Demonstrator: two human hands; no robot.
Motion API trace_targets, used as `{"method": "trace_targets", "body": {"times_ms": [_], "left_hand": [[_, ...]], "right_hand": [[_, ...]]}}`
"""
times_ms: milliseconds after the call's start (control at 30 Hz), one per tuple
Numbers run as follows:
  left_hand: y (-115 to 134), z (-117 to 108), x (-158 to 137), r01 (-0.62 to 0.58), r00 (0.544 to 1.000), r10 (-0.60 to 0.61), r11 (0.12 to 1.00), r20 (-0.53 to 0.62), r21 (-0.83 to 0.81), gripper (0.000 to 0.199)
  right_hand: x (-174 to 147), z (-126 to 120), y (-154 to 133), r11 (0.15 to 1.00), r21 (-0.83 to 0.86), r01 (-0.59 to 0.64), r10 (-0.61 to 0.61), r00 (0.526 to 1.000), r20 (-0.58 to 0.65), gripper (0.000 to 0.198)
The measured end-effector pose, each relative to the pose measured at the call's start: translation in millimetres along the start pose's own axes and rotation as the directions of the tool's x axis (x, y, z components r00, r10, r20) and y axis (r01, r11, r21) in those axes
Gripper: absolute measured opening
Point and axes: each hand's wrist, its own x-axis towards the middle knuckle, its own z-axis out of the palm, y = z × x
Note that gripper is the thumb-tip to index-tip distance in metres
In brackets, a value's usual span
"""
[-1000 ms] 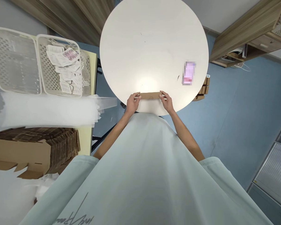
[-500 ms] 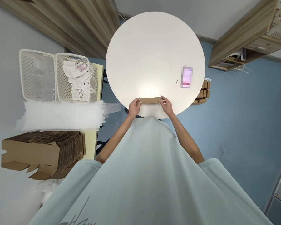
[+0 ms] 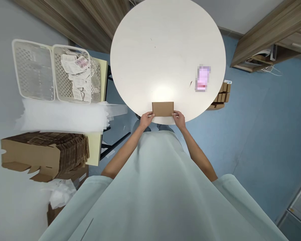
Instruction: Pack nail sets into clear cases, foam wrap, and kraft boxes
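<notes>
Blue floor [image 3: 256,110] flanks the round white table [image 3: 168,60] beneath a cardboard box [image 3: 163,109].

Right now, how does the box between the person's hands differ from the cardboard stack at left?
The box is a single piece that looks closed; the stack is many flat pieces packed together. The box has straight, neat edges, while the stack's front shows loose flaps. Left hand and right hand hold the box; neither touches the stack. Both are brown cardboard.
</notes>
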Motion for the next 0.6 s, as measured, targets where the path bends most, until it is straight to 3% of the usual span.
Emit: {"method": "trace_targets", "body": {"times_ms": [200, 333, 600], "left_hand": [[-3, 14, -9, 0.154, 0.986, -0.162, 0.973, -0.03, -0.173, 0.025], [0, 6, -25, 0.098, 0.995, -0.103, 0.947, 0.002, -0.306, 0.03], [-5, 4, -73, -0.031, 0.999, 0.04, 0.909, 0.012, -0.415, 0.05]], "right_hand": [[-5, 2, 13, 0.993, 0.084, -0.079, 0.077, 0.997, 0.024, 0.067], [-17, -7, 10, 0.974, 0.202, -0.1, 0.086, 0.993, 0.077, 0.069], [-62, -31, 1, 0.935, 0.342, -0.088, 0.044, 0.99, 0.134, 0.074]]}}
